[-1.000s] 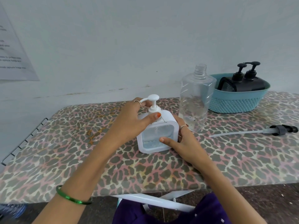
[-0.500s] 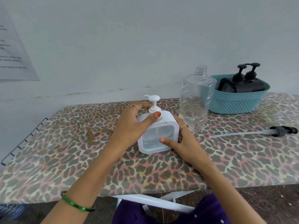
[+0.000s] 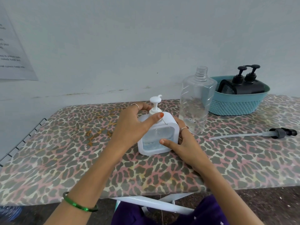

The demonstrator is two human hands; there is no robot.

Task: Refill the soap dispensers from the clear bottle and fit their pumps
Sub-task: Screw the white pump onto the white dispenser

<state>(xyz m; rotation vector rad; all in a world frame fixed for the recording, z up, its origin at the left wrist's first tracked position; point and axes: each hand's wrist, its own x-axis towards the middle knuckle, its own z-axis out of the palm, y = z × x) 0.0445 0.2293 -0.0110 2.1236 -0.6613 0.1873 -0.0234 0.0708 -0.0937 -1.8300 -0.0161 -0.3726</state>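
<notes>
Left hand (image 3: 134, 125): gripped the white pump (image 3: 155, 106) collar atop the white dispenser (image 3: 158, 133).
Right hand (image 3: 181, 143): clasped the dispenser's side.
Clear bottle (image 3: 195, 101): stood uncapped just beside.

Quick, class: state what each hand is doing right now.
Left hand: grips the collar of the white pump on the square white soap dispenser.
Right hand: holds that dispenser's side.

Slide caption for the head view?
Both hands, left and right, grip white dispenser while fitting its pump.
</notes>
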